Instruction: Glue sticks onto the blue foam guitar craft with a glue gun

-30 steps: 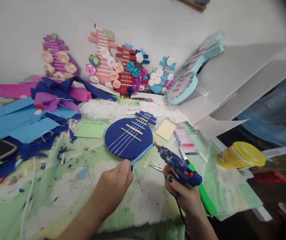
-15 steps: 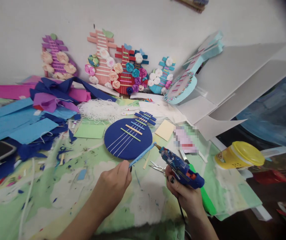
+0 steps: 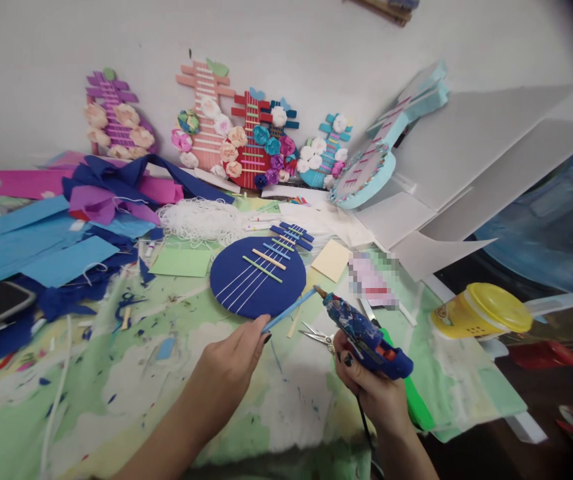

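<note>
Blue guitar (image 3: 261,285), back from the counter (image 3: 276,407) front edge, has strings (image 3: 243,289) and bars (image 3: 269,259) on, but the left hand (image 3: 241,353) pinches one strip (image 3: 290,311) not on yet, the right hand (image 3: 366,387) gripping a glue gun (image 3: 359,330).

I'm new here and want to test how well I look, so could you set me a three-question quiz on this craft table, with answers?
1. What does the left hand hold?
a) a thin, straight blue stick
b) a pale green rectangular paper sheet
c) a round yellow plastic tub

2. True or false: the paint-smeared blue plastic glue gun in the right hand points toward the stick's far end.

3. Fill in: the open silver metal scissors lie nearer to the ____ hand.

Key:
1. a
2. True
3. right
</note>
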### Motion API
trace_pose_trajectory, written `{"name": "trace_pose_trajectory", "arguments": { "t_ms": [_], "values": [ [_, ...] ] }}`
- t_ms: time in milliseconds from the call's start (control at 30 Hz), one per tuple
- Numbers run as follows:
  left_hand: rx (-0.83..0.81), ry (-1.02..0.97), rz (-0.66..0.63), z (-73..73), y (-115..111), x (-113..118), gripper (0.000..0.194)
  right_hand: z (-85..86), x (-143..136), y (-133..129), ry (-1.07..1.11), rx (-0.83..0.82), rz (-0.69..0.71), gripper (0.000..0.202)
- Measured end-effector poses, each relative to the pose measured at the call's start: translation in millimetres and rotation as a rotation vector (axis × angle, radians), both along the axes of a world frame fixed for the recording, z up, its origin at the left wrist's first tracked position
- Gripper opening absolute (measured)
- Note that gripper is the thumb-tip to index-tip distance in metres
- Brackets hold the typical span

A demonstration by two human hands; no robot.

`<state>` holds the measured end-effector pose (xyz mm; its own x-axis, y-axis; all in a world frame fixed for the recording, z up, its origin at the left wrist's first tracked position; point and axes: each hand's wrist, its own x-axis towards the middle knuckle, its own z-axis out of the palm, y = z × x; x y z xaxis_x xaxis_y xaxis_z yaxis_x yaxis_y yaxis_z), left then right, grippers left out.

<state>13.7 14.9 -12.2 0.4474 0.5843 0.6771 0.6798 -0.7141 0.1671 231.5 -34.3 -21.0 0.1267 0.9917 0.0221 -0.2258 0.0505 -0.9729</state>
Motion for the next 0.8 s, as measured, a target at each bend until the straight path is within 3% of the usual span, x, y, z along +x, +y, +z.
{"name": "trace_pose_trajectory", "arguments": {
  "t_ms": [167, 333, 500, 633, 800],
  "values": [
    [-0.074, -0.052, -0.017, 2.9, -2, -1, 0.024, -3.9, -4, -6, -0.034, -0.041, 0.026, 0.030],
    [-0.205, -0.024, 0.135, 2.3, 0, 1, 0.022, -1.8, -11, -9, -0.175, 0.025, 0.046, 0.032],
    [-0.218, -0.038, 0.261, 7.7, -2, 4, 0.019, 0.6, -18, -8, -0.097, 0.006, 0.121, 0.066],
    [-0.283, -0.098, 0.218, 14.7, -6, 7, 0.015, 2.8, -22, -5, -0.283, 0.029, 0.188, 0.058],
    [-0.426, -0.163, 0.043, 22.9, -8, 15, 0.017, 9.6, -27, -1, -0.561, 0.060, 0.205, 0.047]
  ]
}}
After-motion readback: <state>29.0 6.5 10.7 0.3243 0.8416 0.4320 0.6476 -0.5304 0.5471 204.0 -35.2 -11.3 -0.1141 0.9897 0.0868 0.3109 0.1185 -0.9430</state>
